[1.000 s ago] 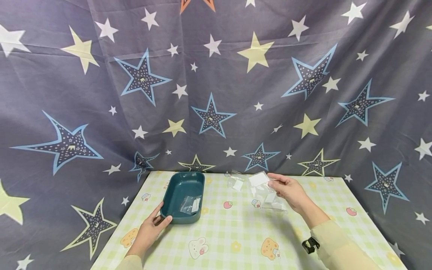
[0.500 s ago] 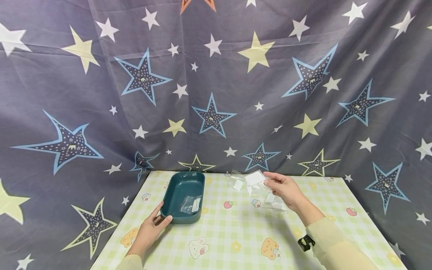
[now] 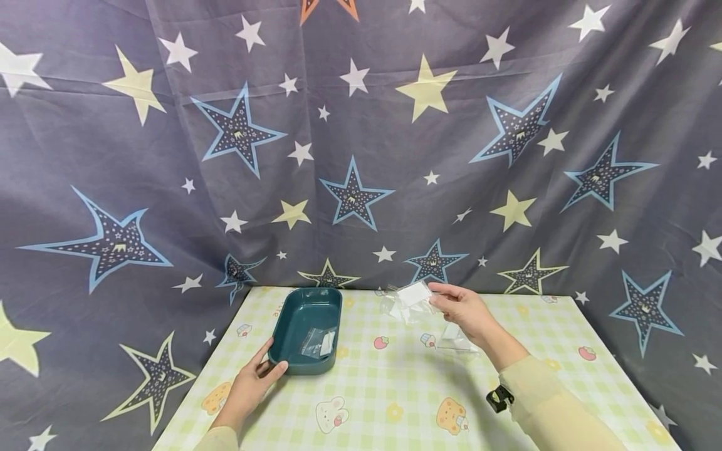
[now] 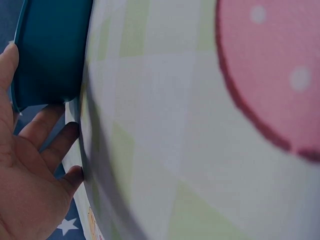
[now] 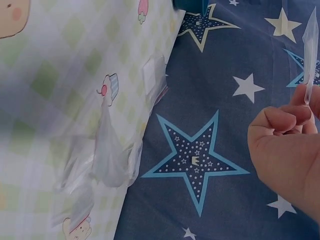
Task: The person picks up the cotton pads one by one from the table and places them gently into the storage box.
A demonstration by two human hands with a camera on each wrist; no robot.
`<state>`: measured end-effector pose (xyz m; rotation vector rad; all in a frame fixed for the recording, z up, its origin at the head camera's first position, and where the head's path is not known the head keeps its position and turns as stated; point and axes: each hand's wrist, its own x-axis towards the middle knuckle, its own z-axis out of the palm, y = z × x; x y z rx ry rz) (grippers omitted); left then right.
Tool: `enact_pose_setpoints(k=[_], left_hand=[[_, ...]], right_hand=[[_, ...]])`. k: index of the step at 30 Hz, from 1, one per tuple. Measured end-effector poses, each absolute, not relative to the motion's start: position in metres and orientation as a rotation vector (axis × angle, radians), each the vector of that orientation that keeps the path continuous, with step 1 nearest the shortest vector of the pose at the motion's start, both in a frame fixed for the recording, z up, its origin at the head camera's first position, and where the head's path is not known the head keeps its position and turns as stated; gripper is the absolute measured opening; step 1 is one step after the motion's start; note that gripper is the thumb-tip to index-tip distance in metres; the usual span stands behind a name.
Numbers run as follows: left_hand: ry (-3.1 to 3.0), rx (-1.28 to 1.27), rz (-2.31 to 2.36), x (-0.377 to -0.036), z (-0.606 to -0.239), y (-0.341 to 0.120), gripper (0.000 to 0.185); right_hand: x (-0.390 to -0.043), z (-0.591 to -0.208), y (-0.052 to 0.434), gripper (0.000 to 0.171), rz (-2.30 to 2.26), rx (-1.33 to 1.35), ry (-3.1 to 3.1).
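Note:
A teal tray (image 3: 293, 316) stands on the checked table's left side, with one small clear bag (image 3: 318, 342) holding a white piece lying in it. My left hand (image 3: 256, 376) rests against the tray's near corner, thumb along the near wall and fingers straight; the left wrist view shows those fingers (image 4: 50, 132) beside the tray wall (image 4: 50, 50). My right hand (image 3: 437, 295) is raised above the table's back middle and pinches another clear bag (image 3: 414, 294) with a white piece. In the right wrist view that bag (image 5: 310, 50) is edge-on above the pinching fingers (image 5: 285, 120).
More clear bags lie on the table: one near the back edge (image 3: 393, 307) and a small heap (image 3: 457, 338) under my right forearm, also in the right wrist view (image 5: 107, 155). A star-patterned cloth (image 3: 361, 156) hangs behind and around the table (image 3: 383, 388).
My right hand has carried its clear bag leftward and slightly up, away from the heap. The left hand and the tray have stayed still.

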<state>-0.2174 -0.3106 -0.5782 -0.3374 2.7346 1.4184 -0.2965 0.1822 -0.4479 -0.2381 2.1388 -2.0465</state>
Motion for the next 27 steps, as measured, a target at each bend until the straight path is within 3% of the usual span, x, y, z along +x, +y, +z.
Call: enact_pose_setpoints(k=[27], left_hand=[[2.696, -0.327, 1.492, -0.218, -0.577, -0.310, 0.096]], right_hand=[[-0.312, -0.441, 0.136, 0.051, -2.054, -0.236, 2.097]])
